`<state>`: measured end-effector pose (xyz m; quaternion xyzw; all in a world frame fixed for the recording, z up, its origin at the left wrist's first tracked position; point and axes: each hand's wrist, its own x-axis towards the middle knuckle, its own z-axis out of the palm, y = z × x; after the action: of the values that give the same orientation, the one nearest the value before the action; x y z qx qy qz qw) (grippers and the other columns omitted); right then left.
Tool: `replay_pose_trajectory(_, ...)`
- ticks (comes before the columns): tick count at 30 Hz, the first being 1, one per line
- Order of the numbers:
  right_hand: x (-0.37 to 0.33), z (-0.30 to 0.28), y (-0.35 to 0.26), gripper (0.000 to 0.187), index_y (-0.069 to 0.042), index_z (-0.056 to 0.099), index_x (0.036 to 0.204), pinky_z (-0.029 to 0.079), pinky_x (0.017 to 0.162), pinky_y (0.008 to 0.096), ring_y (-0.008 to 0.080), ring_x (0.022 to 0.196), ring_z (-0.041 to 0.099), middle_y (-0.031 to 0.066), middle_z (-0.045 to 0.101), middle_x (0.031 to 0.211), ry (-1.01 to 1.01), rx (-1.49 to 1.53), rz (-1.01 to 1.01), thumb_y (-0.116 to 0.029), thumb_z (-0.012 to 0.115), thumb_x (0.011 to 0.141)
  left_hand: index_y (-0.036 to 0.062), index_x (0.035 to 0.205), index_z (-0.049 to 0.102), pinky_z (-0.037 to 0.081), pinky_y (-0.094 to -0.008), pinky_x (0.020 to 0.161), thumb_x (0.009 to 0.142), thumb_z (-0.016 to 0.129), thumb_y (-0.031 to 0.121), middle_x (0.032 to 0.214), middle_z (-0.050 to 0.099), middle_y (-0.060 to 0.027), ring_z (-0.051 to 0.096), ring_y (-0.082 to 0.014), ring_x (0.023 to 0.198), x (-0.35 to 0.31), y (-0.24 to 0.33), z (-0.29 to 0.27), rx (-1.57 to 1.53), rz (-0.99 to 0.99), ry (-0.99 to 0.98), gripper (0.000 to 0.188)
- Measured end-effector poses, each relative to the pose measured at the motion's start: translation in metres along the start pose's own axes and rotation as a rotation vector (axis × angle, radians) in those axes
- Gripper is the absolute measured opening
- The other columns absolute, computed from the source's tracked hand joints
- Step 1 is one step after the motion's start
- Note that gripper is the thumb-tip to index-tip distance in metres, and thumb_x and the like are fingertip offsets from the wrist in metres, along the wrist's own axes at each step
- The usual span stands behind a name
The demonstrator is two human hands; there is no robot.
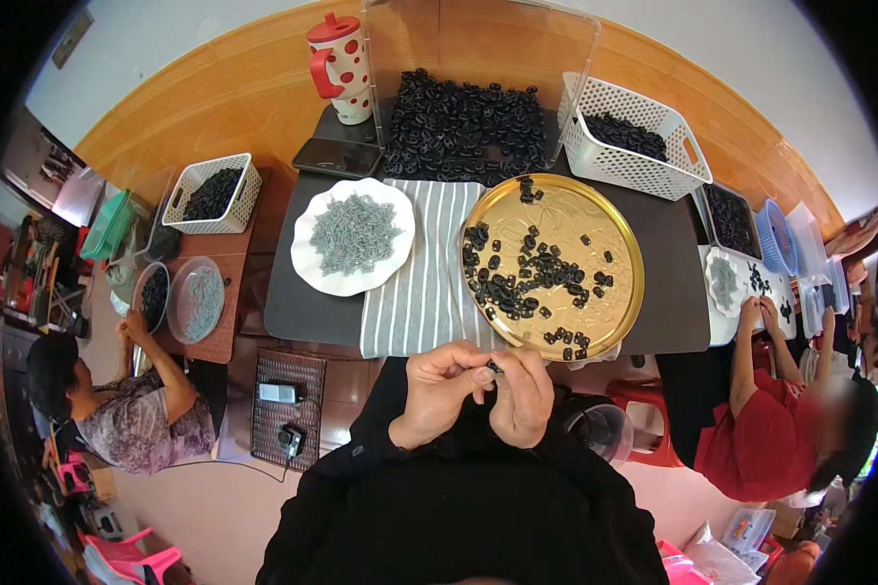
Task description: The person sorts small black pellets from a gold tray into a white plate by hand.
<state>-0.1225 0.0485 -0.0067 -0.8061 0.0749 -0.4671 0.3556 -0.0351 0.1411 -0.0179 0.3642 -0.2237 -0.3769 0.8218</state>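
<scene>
My left hand and my right hand meet at the table's near edge, fingertips pinched together. Between them is a small black plastic piece, mostly hidden by my fingers. Just beyond lies a round gold tray with many loose black plastic pieces spread over it, some in clumps. To its left, a white scalloped plate holds a heap of small grey metal parts, perhaps screws or pins. A grey-and-white striped cloth lies partly under both plate and tray.
At the back stand a transparent bin of black pieces, a white basket, a dotted tumbler and a phone. People sit at neighbouring tables, one left, one in red right. A red stool stands right.
</scene>
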Motion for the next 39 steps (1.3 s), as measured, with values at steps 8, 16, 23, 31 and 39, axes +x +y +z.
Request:
replay_pose_trajectory(8,0.014,-0.016,0.005,0.032,0.004,0.060,0.109,0.044,0.062,0.0243,0.0171,0.070,0.056,0.0130,0.058,0.088,-0.149,0.192,0.231,0.013,0.057,0.079,-0.0033,0.105,0.064,0.050,-0.0209,0.058,0.085,0.060,-0.006,0.090,0.065,-0.0102,0.063,-0.0126,0.073,0.006,-0.001,-0.003,0.049,-0.072,0.059,0.021)
replay_pose_trajectory(16,0.017,-0.024,0.016,0.031,0.002,0.059,0.111,0.046,0.063,0.0244,0.0162,0.073,0.060,0.0106,0.060,0.086,-0.283,0.312,0.342,0.009,0.061,0.081,-0.0017,0.107,0.064,0.048,-0.0197,0.059,0.086,0.061,-0.003,0.089,0.065,-0.0068,0.059,-0.0090,0.075,0.010,-0.004,-0.006,0.040,-0.050,0.025,0.021)
replay_pose_trajectory(23,0.028,-0.028,0.015,0.029,0.002,0.060,0.110,0.045,0.064,0.0227,0.0129,0.073,0.058,0.0080,0.059,0.086,-0.370,0.244,0.345,0.007,0.060,0.082,-0.0040,0.107,0.063,0.050,-0.0210,0.058,0.086,0.061,-0.004,0.093,0.067,-0.0111,0.062,-0.0115,0.075,0.012,-0.003,-0.011,0.022,-0.084,0.037,0.022)
replay_pose_trajectory(31,0.131,-0.091,0.051,0.023,0.002,0.065,0.102,0.046,0.063,0.0216,0.0070,0.070,0.056,0.0026,0.064,0.085,-0.357,0.260,0.734,0.001,0.060,0.080,-0.0022,0.108,0.065,0.047,-0.0203,0.058,0.087,0.062,0.001,0.087,0.067,-0.0080,0.061,-0.0102,0.074,0.015,0.003,-0.024,0.112,-0.119,0.030,0.021)
replay_pose_trajectory(39,0.241,-0.126,0.148,0.025,0.003,0.061,0.105,0.049,0.063,0.0231,0.0131,0.072,0.060,0.0064,0.064,0.085,-0.053,0.242,0.766,-0.004,0.059,0.081,-0.0018,0.106,0.065,0.046,-0.0205,0.057,0.087,0.062,0.002,0.086,0.066,-0.0068,0.060,-0.0097,0.073,0.015,0.004,-0.025,0.115,-0.136,0.020,0.020)
